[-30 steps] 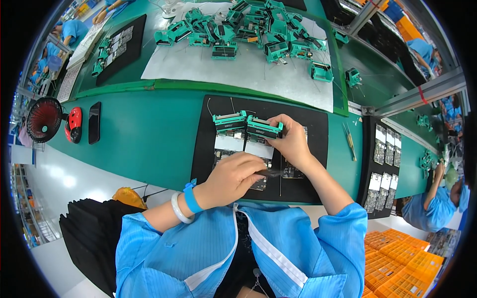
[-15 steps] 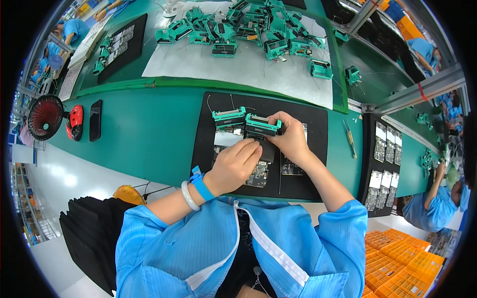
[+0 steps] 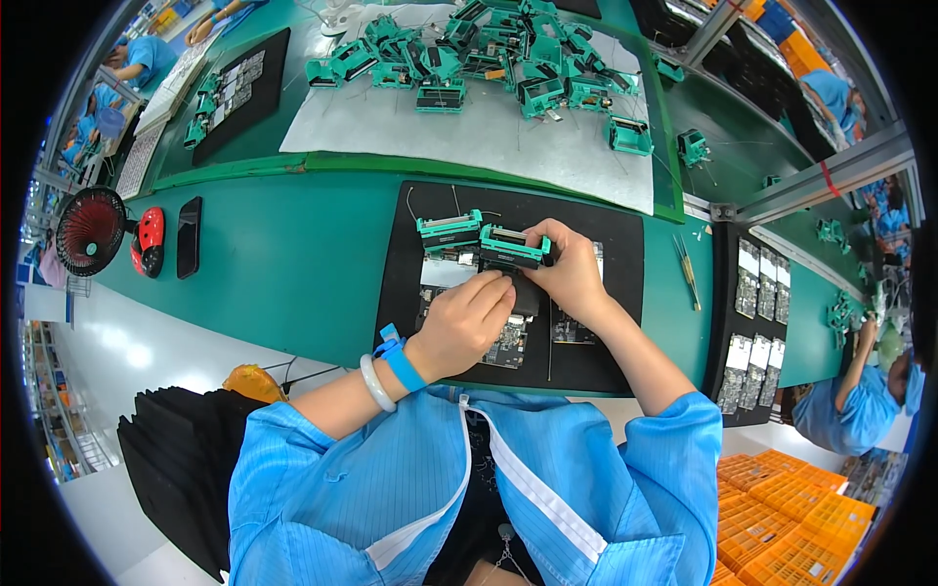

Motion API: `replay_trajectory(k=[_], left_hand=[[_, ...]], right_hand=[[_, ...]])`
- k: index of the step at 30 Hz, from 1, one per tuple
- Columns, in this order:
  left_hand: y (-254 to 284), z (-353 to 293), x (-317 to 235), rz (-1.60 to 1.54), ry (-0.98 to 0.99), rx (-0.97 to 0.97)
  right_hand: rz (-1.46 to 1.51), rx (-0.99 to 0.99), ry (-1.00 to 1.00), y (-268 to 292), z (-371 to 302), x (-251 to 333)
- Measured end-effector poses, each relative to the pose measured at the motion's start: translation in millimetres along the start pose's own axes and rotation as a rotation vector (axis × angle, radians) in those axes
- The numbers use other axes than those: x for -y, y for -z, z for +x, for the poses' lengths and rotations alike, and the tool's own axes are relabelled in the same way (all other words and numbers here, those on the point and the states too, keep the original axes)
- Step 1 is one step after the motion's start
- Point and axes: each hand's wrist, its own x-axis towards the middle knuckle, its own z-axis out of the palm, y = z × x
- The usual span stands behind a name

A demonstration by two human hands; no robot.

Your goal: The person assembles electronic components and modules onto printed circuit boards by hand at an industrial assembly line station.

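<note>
On a green workbench (image 3: 293, 254) lies a black mat (image 3: 591, 366).

The left hand (image 3: 461, 322), fingers gathered together, bends over a circuit board (image 3: 508, 350) near the mat's middle; the right hand (image 3: 571, 273) has thumb and fingers clamped on the right end of a green-framed module (image 3: 514, 248) at the board's upper edge. A matching module (image 3: 449, 232) sits just to its left. Beneath the left fingertips is a dark flat piece (image 3: 527, 297); whether they pinch it cannot be told.
</note>
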Motion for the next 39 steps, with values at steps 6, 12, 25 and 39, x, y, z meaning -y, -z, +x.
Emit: replay_trajectory(k=[6, 12, 25, 39], left_hand=[[-4, 1, 0, 0.012, -0.014, -0.009], [-6, 1, 1, 0.035, -0.045, 0.05], [2, 15, 5, -0.042, -0.012, 0.186], [1, 12, 3, -0.093, 0.007, 0.188]], right_hand=[[0.013, 0.005, -0.001, 0, -2, -2], [0.018, 0.003, -0.019, 1, -1, 2], [0.109, -0.051, 0.125, -3, 1, 2], [-0.945, -0.564, -0.222, 234, 119, -136]])
